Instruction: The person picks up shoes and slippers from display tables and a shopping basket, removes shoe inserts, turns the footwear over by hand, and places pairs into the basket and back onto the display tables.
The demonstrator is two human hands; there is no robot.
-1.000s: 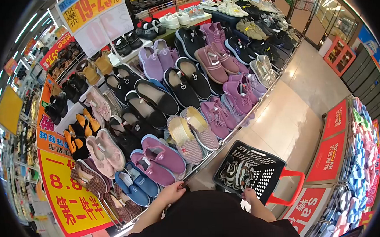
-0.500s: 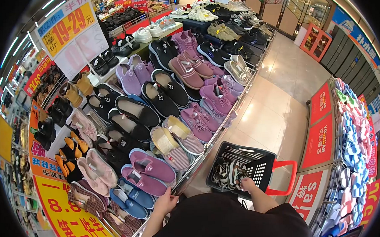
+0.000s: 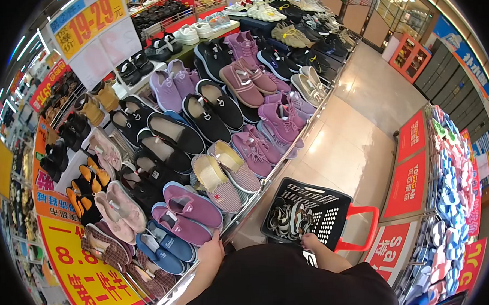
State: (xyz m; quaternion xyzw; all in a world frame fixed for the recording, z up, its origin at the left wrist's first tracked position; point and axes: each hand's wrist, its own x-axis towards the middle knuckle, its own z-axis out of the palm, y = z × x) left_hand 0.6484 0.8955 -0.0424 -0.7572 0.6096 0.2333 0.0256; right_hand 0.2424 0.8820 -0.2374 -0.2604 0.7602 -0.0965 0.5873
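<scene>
At the front edge of the shoe display, my left hand (image 3: 211,249) has its fingers stretched up beside the near toe of a pair of mauve slip-on shoes (image 3: 182,209). Whether the fingertips touch the shoe is unclear. Blue slip-ons (image 3: 162,247) lie just left of that hand. A black shopping basket (image 3: 334,200) with a red handle (image 3: 367,223) stands low to the right. Inside it is a pair of striped shoes or sandals (image 3: 291,218). My right hand (image 3: 310,242) is closed at the basket's near side, close to these shoes; what its fingers grip is hidden.
Rows of shoes cover the display, including beige woven slippers (image 3: 218,181) and black slip-ons (image 3: 212,107). A metal rail (image 3: 267,179) edges it. A rack of slippers (image 3: 453,192) with red signs stands right, across a tiled aisle (image 3: 357,115). A price sign (image 3: 89,31) rises left.
My left hand has moved up and slightly left, closer to the mauve shoes, its fingers straighter. My right hand has shifted slightly left and down, from over the basket's shoes to its near side.
</scene>
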